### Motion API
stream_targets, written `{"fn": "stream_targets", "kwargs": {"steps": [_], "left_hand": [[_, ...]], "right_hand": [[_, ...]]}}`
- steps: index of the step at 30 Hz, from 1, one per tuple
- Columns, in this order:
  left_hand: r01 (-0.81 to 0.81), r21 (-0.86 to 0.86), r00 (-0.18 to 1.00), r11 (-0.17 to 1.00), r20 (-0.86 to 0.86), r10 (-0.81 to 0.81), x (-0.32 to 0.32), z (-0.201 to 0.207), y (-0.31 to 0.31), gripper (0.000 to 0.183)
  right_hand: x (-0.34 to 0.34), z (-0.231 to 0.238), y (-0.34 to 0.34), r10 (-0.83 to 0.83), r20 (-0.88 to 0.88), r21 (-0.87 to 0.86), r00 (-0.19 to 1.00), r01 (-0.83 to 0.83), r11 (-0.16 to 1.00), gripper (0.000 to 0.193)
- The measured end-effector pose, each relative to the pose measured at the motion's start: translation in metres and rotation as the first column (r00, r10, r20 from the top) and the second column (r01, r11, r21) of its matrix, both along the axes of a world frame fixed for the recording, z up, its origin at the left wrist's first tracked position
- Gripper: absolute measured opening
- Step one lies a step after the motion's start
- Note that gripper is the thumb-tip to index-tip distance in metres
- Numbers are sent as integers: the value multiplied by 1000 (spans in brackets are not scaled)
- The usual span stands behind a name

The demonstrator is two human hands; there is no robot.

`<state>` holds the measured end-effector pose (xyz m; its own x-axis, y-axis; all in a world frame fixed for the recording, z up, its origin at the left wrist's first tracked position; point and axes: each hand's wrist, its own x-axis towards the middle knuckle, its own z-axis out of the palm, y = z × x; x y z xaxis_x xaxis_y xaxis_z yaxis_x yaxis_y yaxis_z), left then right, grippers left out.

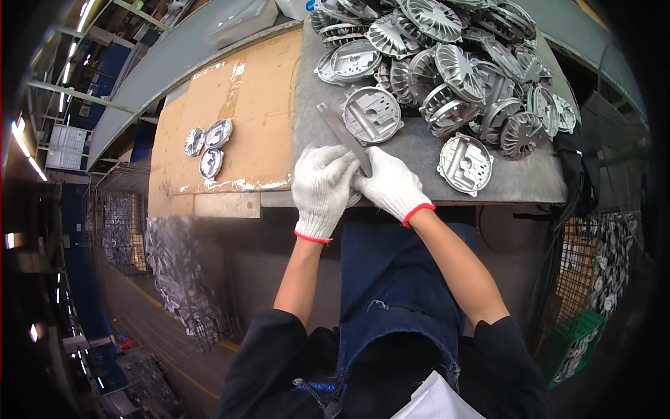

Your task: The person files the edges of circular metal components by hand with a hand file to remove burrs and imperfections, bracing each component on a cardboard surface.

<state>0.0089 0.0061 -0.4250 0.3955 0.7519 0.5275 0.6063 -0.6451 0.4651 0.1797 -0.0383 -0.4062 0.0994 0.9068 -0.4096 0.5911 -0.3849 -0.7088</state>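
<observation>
Both hands wear white knitted gloves with red cuffs and meet at the table's front edge. My right hand [392, 184] is closed around the lower end of a flat metal file [340, 131], whose blade slants up and to the left. My left hand [319, 183] is closed on a round metal casting [354, 200]. Only a small bit of that casting's rim shows below the gloves; the rest is hidden. Just beyond the file lies a round casting [372, 115] with its inner side up. Another casting [465, 164] lies to the right of my right hand.
A large heap of finned round castings [453, 63] covers the far right of the grey tabletop [419, 150]. On the left, three castings [211, 148] sit together on a cardboard sheet [258, 105]. Wire cages [118, 230] and a green crate [579, 342] stand lower at the sides.
</observation>
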Motion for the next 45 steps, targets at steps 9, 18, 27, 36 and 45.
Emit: {"fn": "stream_targets", "kwargs": {"steps": [9, 18, 27, 36, 45], "left_hand": [[-108, -224, 914, 969, 362, 185, -8, 7, -3, 16], [-20, -467, 971, 884, 200, 128, -12, 16, 5, 18], [-62, -240, 996, 969, 51, 76, -13, -17, 3, 20], [-22, -15, 999, 1000, -30, 22, -3, -13, 1, 14], [43, 66, 999, 997, -23, -42, -3, -23, 1, 16]], "right_hand": [[-6, -5, -3, -14, -14, 14, 1000, 14, 1000, 68], [3, -1, -27, -49, -121, 23, 991, 52, 998, 68], [22, -4, -91, -176, -107, 36, 978, 181, 983, 71], [28, 18, -92, -85, 25, 117, 996, 81, 990, 59], [19, 20, -84, -51, 454, 498, 890, -205, 843, 35]]}}
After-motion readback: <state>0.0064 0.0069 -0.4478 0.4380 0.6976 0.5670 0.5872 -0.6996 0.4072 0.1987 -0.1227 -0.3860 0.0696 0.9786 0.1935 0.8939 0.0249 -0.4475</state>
